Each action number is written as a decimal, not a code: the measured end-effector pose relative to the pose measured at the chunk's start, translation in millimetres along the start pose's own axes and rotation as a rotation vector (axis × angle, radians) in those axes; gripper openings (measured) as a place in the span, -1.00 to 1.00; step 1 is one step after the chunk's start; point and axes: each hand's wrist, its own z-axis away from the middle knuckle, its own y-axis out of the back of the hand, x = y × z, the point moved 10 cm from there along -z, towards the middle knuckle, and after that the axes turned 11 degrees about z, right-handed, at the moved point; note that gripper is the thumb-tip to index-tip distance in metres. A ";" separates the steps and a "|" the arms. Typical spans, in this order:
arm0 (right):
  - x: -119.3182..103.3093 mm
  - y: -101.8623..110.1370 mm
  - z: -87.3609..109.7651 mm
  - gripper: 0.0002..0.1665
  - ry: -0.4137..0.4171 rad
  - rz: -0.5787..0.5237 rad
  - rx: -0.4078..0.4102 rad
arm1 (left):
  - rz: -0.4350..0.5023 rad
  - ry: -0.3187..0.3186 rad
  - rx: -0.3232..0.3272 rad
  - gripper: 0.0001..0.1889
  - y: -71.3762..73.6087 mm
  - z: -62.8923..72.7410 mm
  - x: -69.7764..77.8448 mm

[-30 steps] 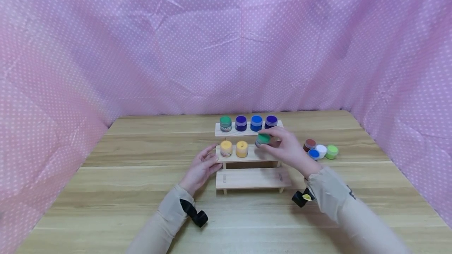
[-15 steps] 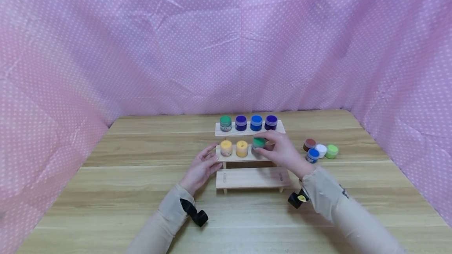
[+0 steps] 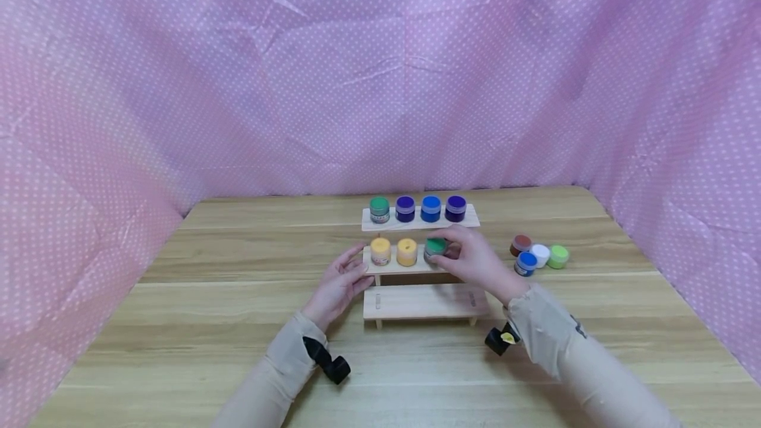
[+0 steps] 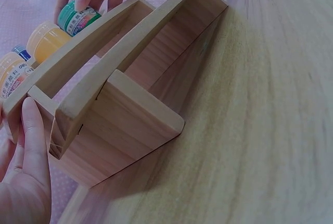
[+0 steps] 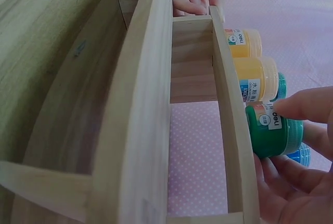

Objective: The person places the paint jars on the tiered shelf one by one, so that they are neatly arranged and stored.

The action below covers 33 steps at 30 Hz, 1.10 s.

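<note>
clamping your right grip on the green paint jar, you are holding it upright on the middle shelf of the stepped wooden stand, right of two yellow paint jars, while your left grip is pinching that shelf's left end.

Smooth wooden rack, glossy jars (seemingly plastic)
</note>
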 end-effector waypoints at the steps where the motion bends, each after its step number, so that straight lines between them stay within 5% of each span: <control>1: -0.2 0.2 -0.1 -0.59 -0.001 0.003 0.001 | 0.003 -0.001 -0.002 -0.40 -0.3 0.1 0.3; 33: 3.1 -2.0 2.7 -0.38 -0.028 0.027 -0.045 | 0.048 0.012 0.004 -0.39 -2.3 1.6 -0.3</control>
